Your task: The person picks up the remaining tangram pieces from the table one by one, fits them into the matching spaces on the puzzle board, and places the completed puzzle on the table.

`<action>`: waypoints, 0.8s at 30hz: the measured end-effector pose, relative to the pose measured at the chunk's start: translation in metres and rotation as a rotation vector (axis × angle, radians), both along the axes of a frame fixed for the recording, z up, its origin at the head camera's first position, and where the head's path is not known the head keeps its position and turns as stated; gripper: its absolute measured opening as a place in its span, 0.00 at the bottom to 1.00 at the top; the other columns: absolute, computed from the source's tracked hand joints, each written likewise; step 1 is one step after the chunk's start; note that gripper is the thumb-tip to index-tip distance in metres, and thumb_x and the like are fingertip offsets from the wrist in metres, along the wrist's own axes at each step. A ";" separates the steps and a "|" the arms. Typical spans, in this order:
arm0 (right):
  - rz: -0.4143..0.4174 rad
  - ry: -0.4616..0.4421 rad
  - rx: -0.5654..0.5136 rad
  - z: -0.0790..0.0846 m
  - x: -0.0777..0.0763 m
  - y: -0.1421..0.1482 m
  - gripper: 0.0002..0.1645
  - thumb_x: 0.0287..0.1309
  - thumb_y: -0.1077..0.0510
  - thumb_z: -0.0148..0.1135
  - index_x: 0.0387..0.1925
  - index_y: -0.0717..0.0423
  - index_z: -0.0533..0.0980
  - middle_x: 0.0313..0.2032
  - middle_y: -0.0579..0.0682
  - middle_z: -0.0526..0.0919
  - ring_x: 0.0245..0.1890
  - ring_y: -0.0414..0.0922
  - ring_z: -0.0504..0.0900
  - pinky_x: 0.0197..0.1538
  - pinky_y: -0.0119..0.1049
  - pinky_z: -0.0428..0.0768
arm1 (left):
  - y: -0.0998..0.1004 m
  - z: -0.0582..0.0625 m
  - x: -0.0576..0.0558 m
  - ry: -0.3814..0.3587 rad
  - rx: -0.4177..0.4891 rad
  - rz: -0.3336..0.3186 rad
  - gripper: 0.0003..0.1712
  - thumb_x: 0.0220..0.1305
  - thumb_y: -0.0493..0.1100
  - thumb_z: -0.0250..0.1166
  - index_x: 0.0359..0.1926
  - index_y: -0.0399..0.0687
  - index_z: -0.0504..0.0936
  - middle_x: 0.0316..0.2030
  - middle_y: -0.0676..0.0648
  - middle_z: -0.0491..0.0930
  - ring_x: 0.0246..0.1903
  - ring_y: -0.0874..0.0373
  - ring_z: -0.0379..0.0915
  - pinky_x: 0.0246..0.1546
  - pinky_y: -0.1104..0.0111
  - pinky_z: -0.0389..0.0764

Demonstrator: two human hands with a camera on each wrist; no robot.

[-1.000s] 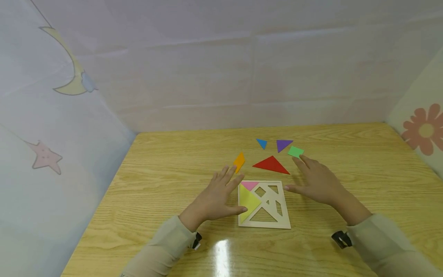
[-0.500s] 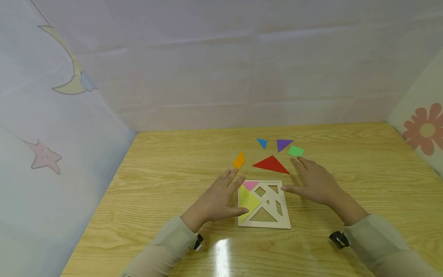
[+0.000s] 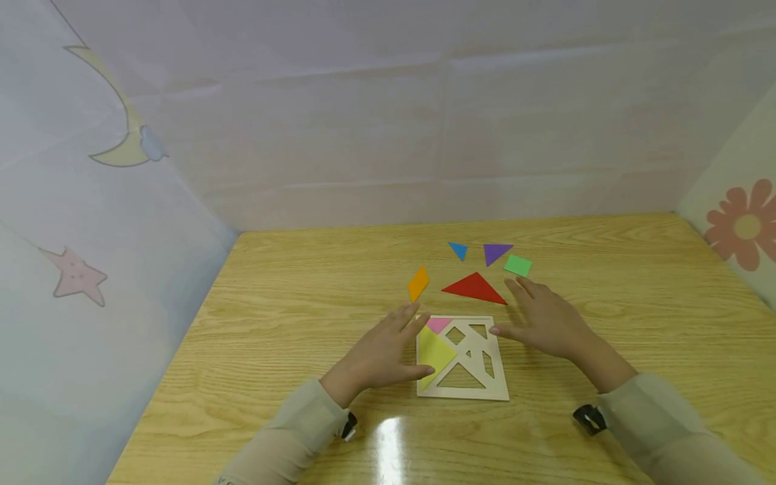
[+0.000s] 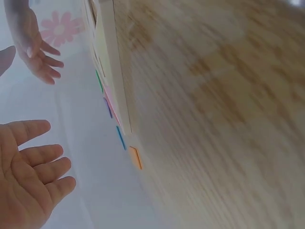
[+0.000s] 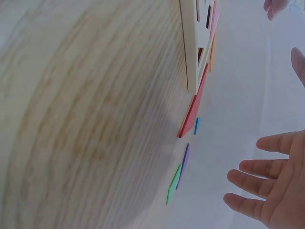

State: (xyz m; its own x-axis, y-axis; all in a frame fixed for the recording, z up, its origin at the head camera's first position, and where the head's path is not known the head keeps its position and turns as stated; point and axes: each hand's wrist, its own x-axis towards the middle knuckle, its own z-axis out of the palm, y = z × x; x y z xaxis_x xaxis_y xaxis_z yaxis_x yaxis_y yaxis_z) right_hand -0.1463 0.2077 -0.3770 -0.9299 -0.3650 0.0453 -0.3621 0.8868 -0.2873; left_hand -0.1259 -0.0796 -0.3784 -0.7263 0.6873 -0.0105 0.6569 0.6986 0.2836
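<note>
1. left hand [image 3: 378, 353]: above the board's [image 3: 498, 389] left edge, fingers spread, nearly straight, holding nothing.
2. orange piece [image 3: 418, 283]: beyond the board's far left corner.
3. yellow triangle [image 3: 435, 353], pink triangle [image 3: 439, 325]: on the board's left side.
4. blue triangle [image 3: 459, 250], red triangle [image 3: 475, 289], purple triangle [image 3: 496, 252]: beyond the board, red closest.
5. green piece [image 3: 518, 265]: beyond its far right corner.
6. right hand [image 3: 548, 323]: raised by the board's right edge, fingers apart, holding nothing.

The left hand [image 3: 377, 353] is now slightly farther back, showing more of the orange piece [image 3: 418, 283]. The right hand [image 3: 553, 323] is a touch nearer the board [image 3: 498, 389] than before, covering less of the green piece [image 3: 518, 265]
</note>
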 end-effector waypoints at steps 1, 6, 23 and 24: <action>0.000 -0.005 -0.002 0.000 0.000 0.000 0.56 0.43 0.28 0.50 0.61 0.66 0.54 0.58 0.66 0.56 0.55 0.63 0.58 0.50 0.58 0.61 | 0.000 0.000 0.000 0.000 -0.002 -0.003 0.46 0.52 0.65 0.53 0.65 0.46 0.50 0.65 0.45 0.40 0.63 0.52 0.37 0.60 0.62 0.46; 0.007 -0.018 -0.011 0.000 -0.001 -0.001 0.55 0.44 0.30 0.52 0.61 0.68 0.53 0.59 0.67 0.55 0.55 0.64 0.56 0.50 0.58 0.60 | 0.001 -0.003 -0.001 0.011 -0.020 -0.012 0.46 0.52 0.65 0.52 0.65 0.45 0.50 0.65 0.45 0.41 0.63 0.52 0.38 0.59 0.62 0.49; 0.015 -0.042 -0.002 -0.005 -0.008 -0.002 0.56 0.44 0.28 0.48 0.60 0.70 0.54 0.58 0.67 0.55 0.56 0.64 0.55 0.53 0.57 0.58 | 0.003 -0.007 -0.004 0.043 -0.070 -0.039 0.45 0.53 0.64 0.52 0.64 0.43 0.53 0.63 0.43 0.49 0.62 0.53 0.42 0.59 0.66 0.49; 0.017 -0.040 0.000 -0.005 -0.009 -0.002 0.56 0.44 0.28 0.48 0.60 0.70 0.54 0.58 0.67 0.55 0.56 0.64 0.56 0.52 0.57 0.59 | 0.003 -0.007 -0.004 0.042 -0.071 -0.039 0.44 0.53 0.64 0.53 0.64 0.43 0.53 0.63 0.44 0.50 0.62 0.53 0.43 0.59 0.66 0.49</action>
